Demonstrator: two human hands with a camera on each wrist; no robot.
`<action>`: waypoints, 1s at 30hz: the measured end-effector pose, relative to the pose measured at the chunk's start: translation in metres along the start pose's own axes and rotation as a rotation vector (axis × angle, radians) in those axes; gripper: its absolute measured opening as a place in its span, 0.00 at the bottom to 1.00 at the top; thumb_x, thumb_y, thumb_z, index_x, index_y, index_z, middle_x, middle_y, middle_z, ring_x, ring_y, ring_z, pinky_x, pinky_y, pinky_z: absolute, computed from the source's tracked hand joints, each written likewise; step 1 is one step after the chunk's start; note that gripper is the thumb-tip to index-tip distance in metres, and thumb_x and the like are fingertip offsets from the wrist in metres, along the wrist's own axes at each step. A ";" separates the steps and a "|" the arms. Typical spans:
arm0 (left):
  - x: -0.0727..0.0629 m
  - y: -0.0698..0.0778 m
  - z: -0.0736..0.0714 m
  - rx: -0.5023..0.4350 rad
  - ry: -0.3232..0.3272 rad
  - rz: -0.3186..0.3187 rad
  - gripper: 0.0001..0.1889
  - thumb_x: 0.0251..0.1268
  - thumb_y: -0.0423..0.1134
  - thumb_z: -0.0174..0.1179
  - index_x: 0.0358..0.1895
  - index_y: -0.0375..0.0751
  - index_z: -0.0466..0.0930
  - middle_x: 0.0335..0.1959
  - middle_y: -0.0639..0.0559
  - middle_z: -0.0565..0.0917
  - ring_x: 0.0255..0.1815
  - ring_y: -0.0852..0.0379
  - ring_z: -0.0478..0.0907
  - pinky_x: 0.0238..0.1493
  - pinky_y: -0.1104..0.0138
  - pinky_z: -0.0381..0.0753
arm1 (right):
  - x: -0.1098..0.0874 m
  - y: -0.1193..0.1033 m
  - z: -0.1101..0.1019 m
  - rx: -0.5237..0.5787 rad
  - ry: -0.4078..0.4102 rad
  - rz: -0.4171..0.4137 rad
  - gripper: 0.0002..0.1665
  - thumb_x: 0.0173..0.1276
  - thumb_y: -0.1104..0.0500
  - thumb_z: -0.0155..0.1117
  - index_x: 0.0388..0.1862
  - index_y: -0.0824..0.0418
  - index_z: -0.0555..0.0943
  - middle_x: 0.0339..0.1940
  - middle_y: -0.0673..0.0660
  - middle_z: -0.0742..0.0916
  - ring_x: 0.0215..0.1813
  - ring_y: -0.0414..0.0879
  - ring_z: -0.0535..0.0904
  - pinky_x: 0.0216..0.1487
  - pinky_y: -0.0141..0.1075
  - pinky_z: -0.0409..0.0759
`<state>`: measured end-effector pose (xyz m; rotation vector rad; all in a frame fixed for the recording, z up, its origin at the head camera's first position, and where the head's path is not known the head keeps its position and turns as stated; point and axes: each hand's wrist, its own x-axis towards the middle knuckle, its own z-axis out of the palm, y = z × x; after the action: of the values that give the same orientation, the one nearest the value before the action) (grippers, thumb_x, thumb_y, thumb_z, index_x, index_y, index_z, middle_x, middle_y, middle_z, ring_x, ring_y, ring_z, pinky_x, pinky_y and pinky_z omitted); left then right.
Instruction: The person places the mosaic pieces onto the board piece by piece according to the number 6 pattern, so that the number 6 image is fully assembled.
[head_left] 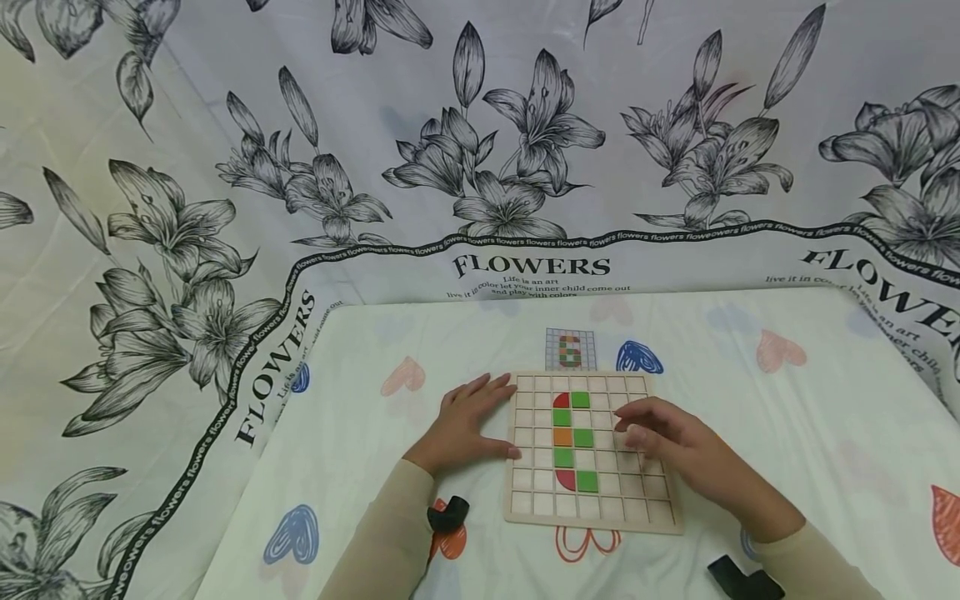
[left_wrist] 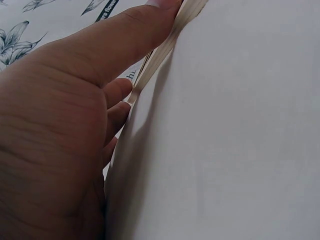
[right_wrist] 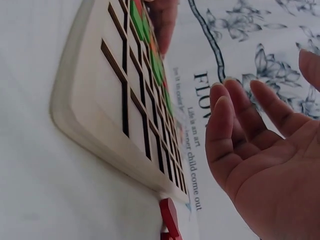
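Observation:
A wooden grid board (head_left: pixel 637 522) lies in the middle of the head view. Set in its squares are several green tiles (head_left: pixel 587 482), an orange tile (head_left: pixel 562 437) and two rounded red tiles (head_left: pixel 566 479). My left hand (head_left: pixel 463 425) rests against the board's left edge, thumb and fingers spread along it. Over the right side of the board hovers my right hand (head_left: pixel 686 446), its fingers loosely bent. In the right wrist view nothing shows between those fingers. Red pieces (right_wrist: pixel 170 217) lie on the cloth beside the board there; the head view does not show them.
A small pattern card (head_left: pixel 551 350) with a coloured figure lies just behind the board. Heart-printed cloth (head_left: pixel 375 425) covers the table. A flower-printed curtain (head_left: pixel 420 200) hangs behind and to the left. Each wrist carries a black mount (head_left: pixel 448 515).

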<state>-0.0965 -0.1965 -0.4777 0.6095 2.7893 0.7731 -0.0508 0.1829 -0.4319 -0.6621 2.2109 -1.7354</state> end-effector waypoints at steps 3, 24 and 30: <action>0.000 0.001 -0.001 0.007 -0.004 -0.005 0.56 0.54 0.79 0.72 0.87 0.68 0.62 0.87 0.74 0.53 0.89 0.59 0.41 0.82 0.42 0.45 | -0.001 -0.001 -0.006 -0.022 0.016 -0.005 0.19 0.89 0.61 0.55 0.69 0.70 0.77 0.59 0.67 0.85 0.53 0.58 0.86 0.46 0.40 0.85; -0.001 0.001 -0.001 0.009 -0.007 -0.009 0.56 0.54 0.79 0.72 0.87 0.68 0.62 0.87 0.74 0.53 0.89 0.60 0.40 0.82 0.43 0.45 | -0.008 0.021 -0.045 -0.070 0.126 0.042 0.22 0.88 0.59 0.56 0.74 0.68 0.74 0.63 0.68 0.84 0.58 0.48 0.84 0.53 0.36 0.84; -0.001 0.002 -0.001 0.006 -0.002 -0.004 0.56 0.54 0.78 0.72 0.87 0.68 0.62 0.87 0.73 0.53 0.89 0.58 0.40 0.81 0.42 0.45 | -0.009 0.033 -0.053 -0.084 0.149 0.043 0.24 0.86 0.61 0.58 0.73 0.70 0.73 0.62 0.67 0.85 0.60 0.44 0.83 0.57 0.28 0.79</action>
<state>-0.0952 -0.1960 -0.4758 0.6050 2.7914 0.7638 -0.0739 0.2389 -0.4506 -0.5146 2.3906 -1.7306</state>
